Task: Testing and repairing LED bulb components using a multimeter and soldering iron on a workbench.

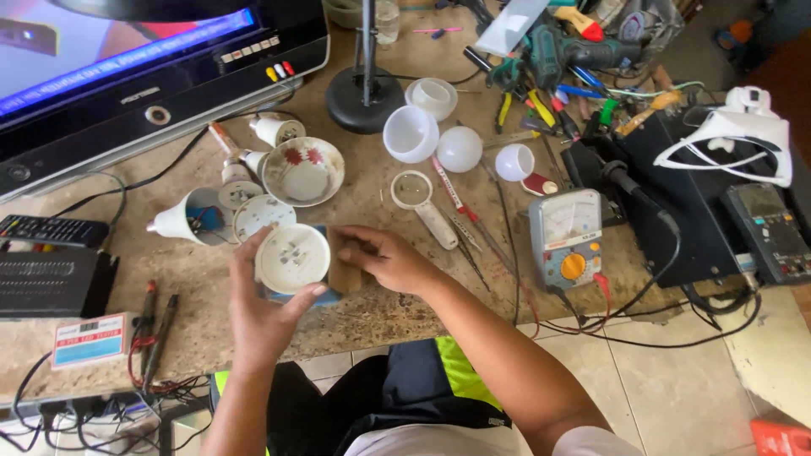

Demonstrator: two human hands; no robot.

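My left hand holds a round white lamp base with a circuit disc face up above the front of the workbench. Under the disc lies a blue-edged cardboard box. My right hand rests on that box, fingers curled on its top beside the disc. Just behind my hands lie an opened white bulb housing with blue and red wires inside and another round white disc.
A shallow bowl with two red pieces, white bulb domes, a magnifier, an analog meter and red pens lie behind. A monitor stands back left, a lamp stand in the middle, hand tools back right.
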